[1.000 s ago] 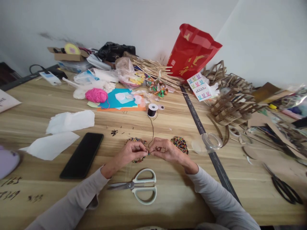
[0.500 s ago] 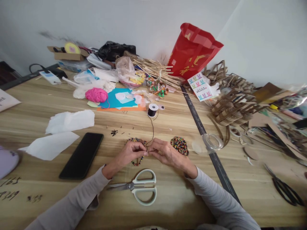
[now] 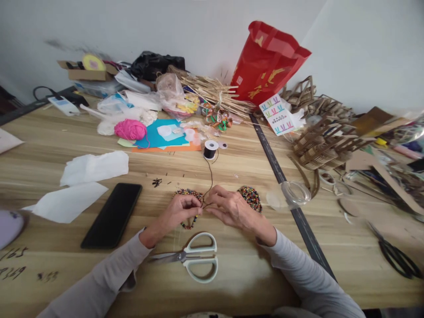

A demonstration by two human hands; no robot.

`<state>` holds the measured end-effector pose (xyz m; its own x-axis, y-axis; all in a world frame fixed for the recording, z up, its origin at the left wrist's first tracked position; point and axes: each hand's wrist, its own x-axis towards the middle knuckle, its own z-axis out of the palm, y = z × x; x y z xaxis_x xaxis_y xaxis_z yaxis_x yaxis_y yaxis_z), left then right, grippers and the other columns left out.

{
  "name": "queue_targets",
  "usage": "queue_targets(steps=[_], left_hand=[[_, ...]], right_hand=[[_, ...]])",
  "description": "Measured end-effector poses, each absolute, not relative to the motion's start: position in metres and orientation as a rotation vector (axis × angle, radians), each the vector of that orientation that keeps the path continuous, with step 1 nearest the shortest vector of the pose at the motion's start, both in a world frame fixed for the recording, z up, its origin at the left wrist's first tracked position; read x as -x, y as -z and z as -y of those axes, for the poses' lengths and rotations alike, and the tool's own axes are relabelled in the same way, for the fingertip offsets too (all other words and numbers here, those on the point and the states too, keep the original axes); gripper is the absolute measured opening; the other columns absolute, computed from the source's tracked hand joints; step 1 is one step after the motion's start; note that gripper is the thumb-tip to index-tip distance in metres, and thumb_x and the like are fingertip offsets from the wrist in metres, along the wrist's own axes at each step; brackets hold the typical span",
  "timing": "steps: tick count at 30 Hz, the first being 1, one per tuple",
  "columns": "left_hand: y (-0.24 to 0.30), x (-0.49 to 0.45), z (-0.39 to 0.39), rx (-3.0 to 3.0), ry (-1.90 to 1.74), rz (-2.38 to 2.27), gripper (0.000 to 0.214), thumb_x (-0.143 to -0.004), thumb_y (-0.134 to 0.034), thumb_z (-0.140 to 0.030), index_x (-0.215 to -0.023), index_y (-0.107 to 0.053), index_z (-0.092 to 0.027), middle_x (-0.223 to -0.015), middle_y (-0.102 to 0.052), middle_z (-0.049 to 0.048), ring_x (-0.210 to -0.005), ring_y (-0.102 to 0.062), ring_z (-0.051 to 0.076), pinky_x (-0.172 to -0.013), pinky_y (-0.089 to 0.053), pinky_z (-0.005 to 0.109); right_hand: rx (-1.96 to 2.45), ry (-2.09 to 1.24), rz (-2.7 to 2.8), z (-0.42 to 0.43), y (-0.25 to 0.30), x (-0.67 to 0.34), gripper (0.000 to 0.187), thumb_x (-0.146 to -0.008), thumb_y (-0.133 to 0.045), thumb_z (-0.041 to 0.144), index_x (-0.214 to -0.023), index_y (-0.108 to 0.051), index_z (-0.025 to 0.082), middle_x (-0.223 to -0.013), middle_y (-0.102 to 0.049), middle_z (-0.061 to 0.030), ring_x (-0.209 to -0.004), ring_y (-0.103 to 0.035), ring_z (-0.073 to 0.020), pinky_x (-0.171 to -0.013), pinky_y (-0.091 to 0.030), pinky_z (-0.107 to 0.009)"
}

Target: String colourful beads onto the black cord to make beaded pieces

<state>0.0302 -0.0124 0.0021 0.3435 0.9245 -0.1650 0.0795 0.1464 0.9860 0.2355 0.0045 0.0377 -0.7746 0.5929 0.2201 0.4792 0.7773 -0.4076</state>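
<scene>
Black cord: runs over the surface between the spool and my left grip.
Cardboard box: yellow roll inside.
Cord look: thin, loosely curved.
Left grip: I pinch it beside multicoloured beads.
Right grip: narrow, pinching cord too.

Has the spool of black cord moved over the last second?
No: the spool still stands just right of the orange sheet, with no visible shift.
</scene>
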Motion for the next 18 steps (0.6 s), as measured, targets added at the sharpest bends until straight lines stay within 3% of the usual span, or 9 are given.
queue_targets(steps=[3, 8, 18], left_hand=[[-0.001, -0.029, 0.011, -1.254, -0.847, -1.083, 0.013, -0.063, -0.072, -0.024, -0.063, -0.063, -0.014, -0.058, -0.06, -0.0008, -0.054, -0.052, 0.01, -0.05, -0.041, 0.02], [0.0, -0.03, 0.011, -1.203, -0.869, -1.06, 0.014, -0.061, -0.072, -0.023, -0.061, -0.062, -0.014, -0.056, -0.059, -0.0013, -0.052, -0.052, 0.01, -0.05, -0.041, 0.02], [0.004, -0.03, 0.01, -1.227, -0.867, -1.045, 0.015, -0.063, -0.072, -0.025, -0.062, -0.062, -0.014, -0.055, -0.06, -0.0013, -0.052, -0.054, 0.011, -0.052, -0.045, 0.021]], right_hand=[[0.865, -0.452, 2.55, -0.002, -0.04, -0.236, 0.017, -0.094, -0.052, 0.03, -0.102, -0.058, 0.017, -0.104, -0.058, -0.0089, -0.075, -0.06, -0.0132, -0.063, -0.047, -0.023], [0.775, -0.552, 2.543, 0.007, -0.032, -0.228, 0.016, -0.098, -0.041, 0.022, -0.104, -0.056, 0.018, -0.099, -0.058, -0.008, -0.083, -0.061, -0.0144, -0.071, -0.05, -0.025], [0.833, -0.484, 2.557, 0.008, -0.017, -0.219, 0.014, -0.097, -0.042, 0.019, -0.091, -0.054, 0.016, -0.081, -0.054, -0.0036, -0.067, -0.052, -0.0125, -0.06, -0.042, -0.022]])
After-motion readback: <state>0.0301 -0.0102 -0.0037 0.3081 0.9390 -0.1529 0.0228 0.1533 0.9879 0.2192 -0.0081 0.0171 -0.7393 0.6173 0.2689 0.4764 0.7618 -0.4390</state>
